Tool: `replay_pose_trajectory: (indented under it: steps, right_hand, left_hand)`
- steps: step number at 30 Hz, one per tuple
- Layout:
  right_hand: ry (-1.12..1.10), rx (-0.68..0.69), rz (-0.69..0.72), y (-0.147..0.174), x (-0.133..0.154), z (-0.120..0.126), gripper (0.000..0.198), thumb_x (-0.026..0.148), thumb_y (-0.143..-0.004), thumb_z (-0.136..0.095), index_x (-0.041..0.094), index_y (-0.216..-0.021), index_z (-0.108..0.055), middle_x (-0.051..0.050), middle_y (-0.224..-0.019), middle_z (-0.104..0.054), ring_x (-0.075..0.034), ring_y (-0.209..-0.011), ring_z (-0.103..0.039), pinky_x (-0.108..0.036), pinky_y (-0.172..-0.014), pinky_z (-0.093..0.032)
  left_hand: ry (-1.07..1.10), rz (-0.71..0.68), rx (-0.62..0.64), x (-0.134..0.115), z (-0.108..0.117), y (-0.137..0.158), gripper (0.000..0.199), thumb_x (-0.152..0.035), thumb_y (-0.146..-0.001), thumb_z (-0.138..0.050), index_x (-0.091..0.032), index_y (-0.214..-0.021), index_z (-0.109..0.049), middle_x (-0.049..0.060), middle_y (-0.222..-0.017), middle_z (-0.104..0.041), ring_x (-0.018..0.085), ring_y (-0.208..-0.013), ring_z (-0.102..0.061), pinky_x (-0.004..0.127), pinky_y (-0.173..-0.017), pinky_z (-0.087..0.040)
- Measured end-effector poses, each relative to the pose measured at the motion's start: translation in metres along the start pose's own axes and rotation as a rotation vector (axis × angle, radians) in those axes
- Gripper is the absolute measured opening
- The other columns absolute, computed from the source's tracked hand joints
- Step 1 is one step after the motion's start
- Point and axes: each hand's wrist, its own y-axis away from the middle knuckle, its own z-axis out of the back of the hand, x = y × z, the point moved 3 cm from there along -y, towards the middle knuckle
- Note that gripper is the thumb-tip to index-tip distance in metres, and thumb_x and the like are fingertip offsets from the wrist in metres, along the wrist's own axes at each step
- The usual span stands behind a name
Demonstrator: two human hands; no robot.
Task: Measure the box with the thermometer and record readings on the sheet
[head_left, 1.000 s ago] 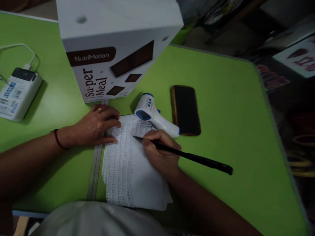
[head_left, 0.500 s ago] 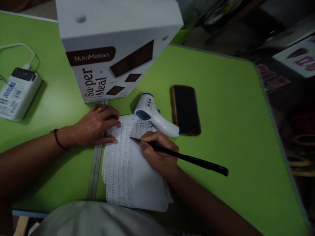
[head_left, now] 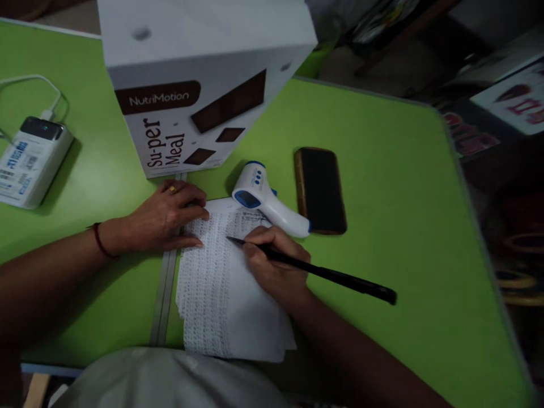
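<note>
My right hand (head_left: 276, 263) pinches a long black pen (head_left: 340, 277), its tip on a sheet of paper (head_left: 250, 317). Dense rows of small handwriting cover the sheet's left part, and the part nearer my right hand is blank. My left hand (head_left: 170, 218) lies across the sheet's upper left edge, thumb and fingers apart, holding nothing. A white and blue infrared thermometer (head_left: 267, 201) rests over the top of the paper, just beyond my right hand.
A tall white NutriMotion box (head_left: 204, 85) stands behind my left hand. A smartphone (head_left: 321, 190) lies right of the thermometer. At far left sits a white power bank (head_left: 36, 164) with a cable (head_left: 46, 85). All are on a green table (head_left: 403, 198) with a metal seam.
The pen and my right hand have shifted very slightly to the right along the paper. The sheet's lower edge has moved a little; my left hand stays in place.
</note>
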Motion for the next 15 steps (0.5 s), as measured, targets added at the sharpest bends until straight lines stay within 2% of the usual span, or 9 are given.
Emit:
replay_pose_trajectory:
  steps: [10,15]
  right_hand:
    - [0.008,-0.041,-0.011,-0.0007,0.0021,0.0006,0.017,0.010,-0.075,-0.056,0.023,-0.067,-0.052,0.006,-0.059,-0.055,-0.010,-0.052,-0.051,-0.024,-0.049,-0.043]
    - [-0.010,-0.010,0.011,0.0017,0.0009,0.0012,0.016,0.009,-0.075,-0.057,0.023,-0.069,-0.054,0.006,-0.060,-0.057,-0.010,-0.051,-0.052,-0.024,-0.049,-0.042]
  left_hand:
    - [0.003,0.011,0.011,0.0004,0.0005,0.0006,0.050,-0.062,-0.095,-0.052,-0.018,-0.113,-0.065,0.014,-0.122,-0.063,0.029,-0.112,-0.057,0.044,-0.098,-0.040]
    - [0.002,0.001,-0.006,0.0003,0.0003,0.0009,0.051,-0.063,-0.094,-0.051,-0.018,-0.113,-0.065,0.013,-0.122,-0.063,0.029,-0.111,-0.057,0.043,-0.098,-0.039]
